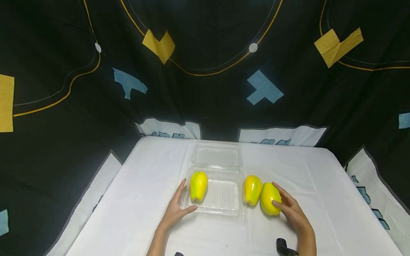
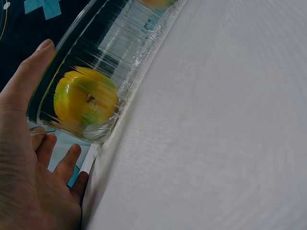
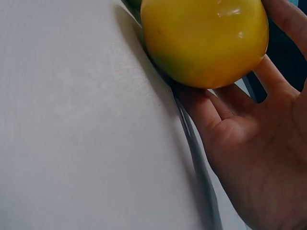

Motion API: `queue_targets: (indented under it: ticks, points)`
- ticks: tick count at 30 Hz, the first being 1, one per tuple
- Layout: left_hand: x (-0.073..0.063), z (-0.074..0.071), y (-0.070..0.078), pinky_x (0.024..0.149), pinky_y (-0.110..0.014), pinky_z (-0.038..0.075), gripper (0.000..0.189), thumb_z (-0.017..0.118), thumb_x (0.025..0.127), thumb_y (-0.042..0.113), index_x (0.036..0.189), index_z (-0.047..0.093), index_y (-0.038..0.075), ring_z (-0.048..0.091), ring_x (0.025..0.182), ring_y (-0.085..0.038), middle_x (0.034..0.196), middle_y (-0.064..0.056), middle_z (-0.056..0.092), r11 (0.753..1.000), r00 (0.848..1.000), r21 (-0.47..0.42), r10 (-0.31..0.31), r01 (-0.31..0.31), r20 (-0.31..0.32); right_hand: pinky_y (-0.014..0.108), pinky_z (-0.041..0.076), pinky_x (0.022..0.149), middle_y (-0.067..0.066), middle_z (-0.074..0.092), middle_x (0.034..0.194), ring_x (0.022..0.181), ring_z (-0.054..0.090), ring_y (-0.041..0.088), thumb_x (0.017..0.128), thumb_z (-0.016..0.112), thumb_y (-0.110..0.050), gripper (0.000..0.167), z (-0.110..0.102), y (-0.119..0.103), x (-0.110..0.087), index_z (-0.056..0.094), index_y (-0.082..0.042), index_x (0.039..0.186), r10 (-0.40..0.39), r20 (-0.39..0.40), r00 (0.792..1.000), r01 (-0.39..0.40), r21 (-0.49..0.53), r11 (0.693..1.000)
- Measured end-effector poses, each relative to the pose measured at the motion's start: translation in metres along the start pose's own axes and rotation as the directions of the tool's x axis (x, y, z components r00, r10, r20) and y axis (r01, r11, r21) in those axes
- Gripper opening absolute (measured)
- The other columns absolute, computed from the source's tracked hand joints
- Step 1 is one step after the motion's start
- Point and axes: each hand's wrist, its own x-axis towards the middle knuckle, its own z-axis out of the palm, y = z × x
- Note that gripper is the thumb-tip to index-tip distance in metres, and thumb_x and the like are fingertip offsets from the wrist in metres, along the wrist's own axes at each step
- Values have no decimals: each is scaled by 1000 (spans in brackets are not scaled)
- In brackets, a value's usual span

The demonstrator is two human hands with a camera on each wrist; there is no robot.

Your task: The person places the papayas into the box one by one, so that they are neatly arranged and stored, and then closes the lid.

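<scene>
A clear plastic clamshell container [image 1: 221, 209] lies unfolded on the table, its lid [image 1: 216, 156] flat behind the base. One yellow-green papaya [image 1: 198, 186] lies in the left part of the base. My left hand [image 1: 174, 209] rests at the base's front left corner, thumb and fingers spread along its sides; the left wrist view shows that papaya [image 2: 86, 96] through the clear wall. Right of the container, a second papaya [image 1: 252, 190] lies on the cloth. Beside it, my right hand [image 1: 294, 209] grips a third papaya [image 1: 269, 199] from its right side, with fingers [image 3: 206, 108] low against it.
White cloth [image 1: 320, 185] covers the table. Dark curtains [image 1: 205, 103] with yellow and blue patches hang behind and at both sides. A dark strap [image 1: 283, 247] is worn at the right wrist.
</scene>
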Motion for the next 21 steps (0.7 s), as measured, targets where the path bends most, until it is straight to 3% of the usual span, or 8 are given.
queue_targets:
  ticks: [11, 18, 21]
  points:
    - [-1, 0, 1, 103, -66, 13, 94, 77, 72, 18, 148, 21, 13, 23, 134, -38, 147, -17, 28, 1000, 1000, -4, 0, 0, 2, 39, 41, 98, 11, 22, 150, 131, 31, 32, 85, 66, -22, 68, -7, -4, -8, 33, -23, 144, -18, 28, 999, 19, -55, 998]
    - [-1, -1, 1, 103, -66, 12, 95, 77, 72, 17, 148, 21, 12, 22, 134, -38, 148, -17, 26, 1000, 1000, -11, 7, -7, 11, 22, 48, 88, 15, 23, 149, 110, 48, -3, 86, 65, -19, 66, -17, -6, -17, 35, -22, 144, -18, 28, 999, 20, -47, 999]
    - [-1, -1, 2, 104, -65, 12, 95, 77, 72, 18, 148, 21, 12, 22, 135, -37, 148, -17, 27, 1000, 1000, -12, 3, -3, 12, 19, 47, 87, 15, 23, 149, 107, 48, -8, 87, 65, -18, 65, -20, -8, -21, 34, -21, 144, -27, 33, 999, 29, -63, 998]
